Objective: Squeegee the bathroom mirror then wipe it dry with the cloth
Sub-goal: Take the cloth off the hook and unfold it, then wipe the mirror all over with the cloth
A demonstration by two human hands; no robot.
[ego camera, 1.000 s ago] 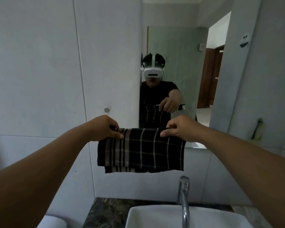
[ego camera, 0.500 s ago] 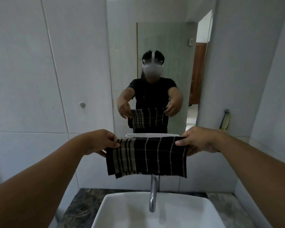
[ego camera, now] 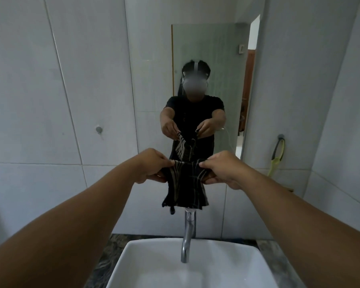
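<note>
Head view: a dark striped cloth [ego camera: 185, 183] is pinched at its upper edge between the left hand [ego camera: 152, 165] and right hand [ego camera: 222, 169], bunched and hanging above the tap [ego camera: 188, 231] and basin [ego camera: 133, 265], with the mirror [ego camera: 208, 80] at twelve o'clock and a green-handled squeegee [ego camera: 277, 155] hung on the wall at three o'clock.

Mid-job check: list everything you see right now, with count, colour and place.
cloth: one, black with pale stripes, bunched between both hands above the tap
mirror: one, on the wall ahead, reflecting the person
squeegee: one, yellow-green with a dark handle, hanging from a hook on the right wall
tap: one, chrome, over the basin
basin: one, white, at bottom centre
wall peg: one, metal, on the left tiles
left hand: pinching the cloth
right hand: pinching the cloth
</note>
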